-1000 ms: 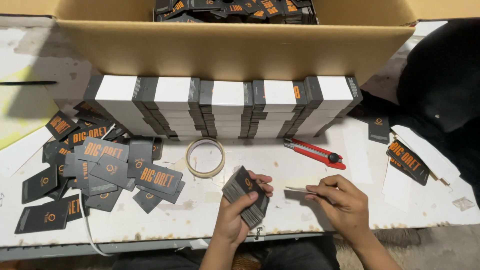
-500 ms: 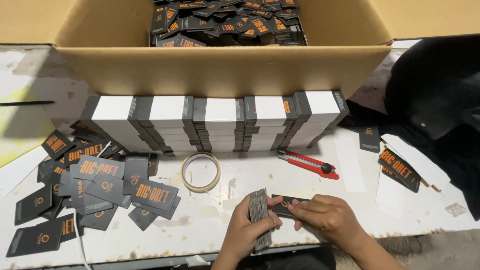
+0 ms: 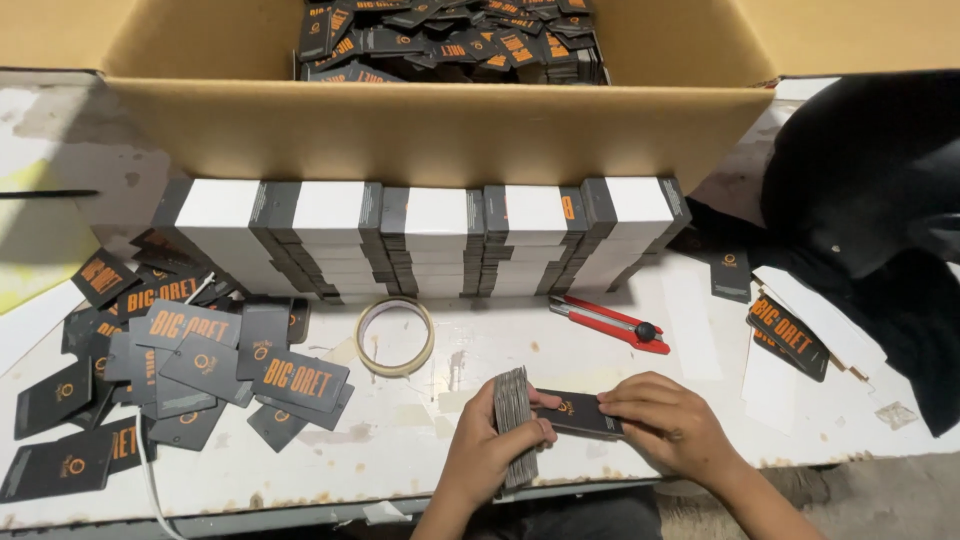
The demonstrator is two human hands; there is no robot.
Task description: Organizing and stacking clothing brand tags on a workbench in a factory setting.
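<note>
Near the front edge of the worktop (image 3: 620, 330), the two hands have come together. A second ago they were apart, the left holding a fanned bundle of dark tags and the right off to the side with a single tag; now that single tag (image 3: 580, 415) lies flat between them, its end butted against the side of the stack of tags (image 3: 512, 420). The bundle has also been squared up and turned on edge, so it reads as one tight block, which suggests the loose tag is being joined to the stack.

The left hand (image 3: 490, 450) is clamped around the stack, thumb on the near face and fingers wrapped behind, wrist coming up from the front edge. The right hand (image 3: 665, 425) lies palm down, fingers curled and pressed on the single tag, forearm angling in from the lower right.

Just behind the hands sit a roll of tape (image 3: 395, 337) and a red utility knife (image 3: 610, 322); loose tags (image 3: 200, 360) spread toward the left edge.
</note>
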